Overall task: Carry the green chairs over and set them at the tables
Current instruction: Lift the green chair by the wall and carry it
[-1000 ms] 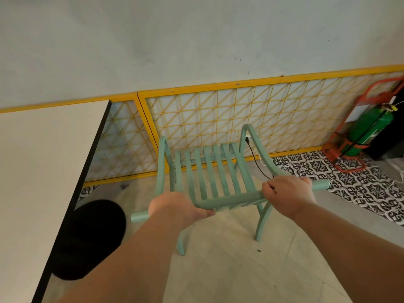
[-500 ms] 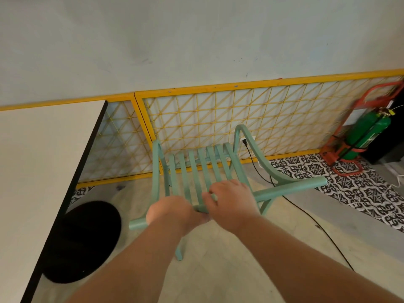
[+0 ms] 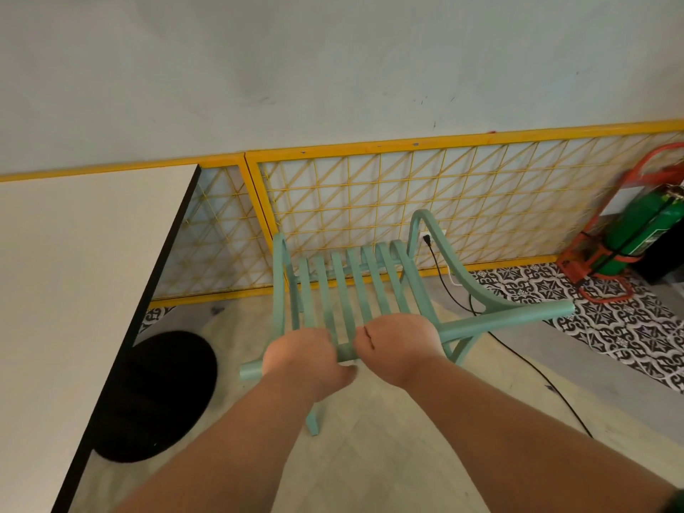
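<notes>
A pale green slatted chair (image 3: 355, 286) stands in front of me, seat pointing toward the wall, its legs on the beige floor. Both hands grip its rounded top backrest rail. My left hand (image 3: 303, 359) holds the rail left of the middle. My right hand (image 3: 399, 348) holds it just right of the middle, almost touching the left hand. A white table (image 3: 74, 290) with a black edge lies along the left, close beside the chair.
The table's round black base (image 3: 159, 398) sits on the floor at lower left. A yellow lattice panel (image 3: 462, 201) lines the wall behind. A green cylinder in a red stand (image 3: 636, 231) is at right. A black cable (image 3: 518, 357) trails across the floor.
My right hand slid leftward along the rail from near its right end to beside the left hand. The view shifted slightly, showing more of the floor cable.
</notes>
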